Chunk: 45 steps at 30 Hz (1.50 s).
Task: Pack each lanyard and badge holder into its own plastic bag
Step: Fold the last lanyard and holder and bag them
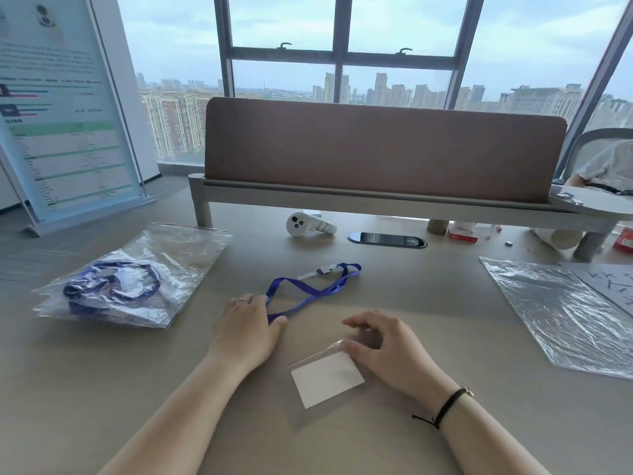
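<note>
The badge holder [327,378] lay under the right hand's [383,351] curled fingertips; left hand [248,325] pinched the lanyard [310,291]; best gather both before bagging.

Poster [65,108] text blurred; seated person [606,166] cut off right.
</note>
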Tool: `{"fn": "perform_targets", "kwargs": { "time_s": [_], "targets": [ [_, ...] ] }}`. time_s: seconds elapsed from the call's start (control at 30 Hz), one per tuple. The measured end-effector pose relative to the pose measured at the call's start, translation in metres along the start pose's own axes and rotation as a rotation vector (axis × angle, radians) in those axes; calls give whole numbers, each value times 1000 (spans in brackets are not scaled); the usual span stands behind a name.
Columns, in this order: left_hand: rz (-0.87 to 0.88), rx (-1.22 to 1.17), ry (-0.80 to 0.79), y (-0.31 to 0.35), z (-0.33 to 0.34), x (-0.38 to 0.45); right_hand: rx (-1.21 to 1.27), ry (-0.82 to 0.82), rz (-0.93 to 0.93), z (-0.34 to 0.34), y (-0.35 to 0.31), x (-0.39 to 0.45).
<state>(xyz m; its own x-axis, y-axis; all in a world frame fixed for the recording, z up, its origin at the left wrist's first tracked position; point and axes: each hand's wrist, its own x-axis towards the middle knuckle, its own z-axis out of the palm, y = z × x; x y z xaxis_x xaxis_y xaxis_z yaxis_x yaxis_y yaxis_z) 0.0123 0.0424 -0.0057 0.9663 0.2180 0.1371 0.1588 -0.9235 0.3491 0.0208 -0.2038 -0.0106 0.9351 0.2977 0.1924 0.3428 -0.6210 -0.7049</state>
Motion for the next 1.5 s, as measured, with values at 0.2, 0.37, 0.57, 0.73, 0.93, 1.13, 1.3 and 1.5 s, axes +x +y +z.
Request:
{"fn": "perform_targets", "kwargs": {
  "time_s": [0.2,0.37,0.57,0.73,0.93,1.13,1.3,1.5],
  "targets": [
    [360,-305,-85,14,-7,-12,-137,62,4,0,-1,1],
    [475,-735,-212,39,-13,-31,-279,-46,7,4,3,3],
    [181,-917,133,32,-24,-17,-12,137,-3,-6,10,9],
    [36,-417,305,-1,-9,-1,162,142,74,-19,0,4],
    [206,-363,212,3,-7,-4,286,35,13,-17,-23,-6],
    [548,-735,-280,50,-6,-44,208,78,-182,-9,-46,-13],
    [298,-891,-261,55,-4,-37,436,209,-208,-16,-57,-13],
    [382,-1028,-387,53,-20,-42,946,34,-29,-30,-64,-20]
  ]
}}
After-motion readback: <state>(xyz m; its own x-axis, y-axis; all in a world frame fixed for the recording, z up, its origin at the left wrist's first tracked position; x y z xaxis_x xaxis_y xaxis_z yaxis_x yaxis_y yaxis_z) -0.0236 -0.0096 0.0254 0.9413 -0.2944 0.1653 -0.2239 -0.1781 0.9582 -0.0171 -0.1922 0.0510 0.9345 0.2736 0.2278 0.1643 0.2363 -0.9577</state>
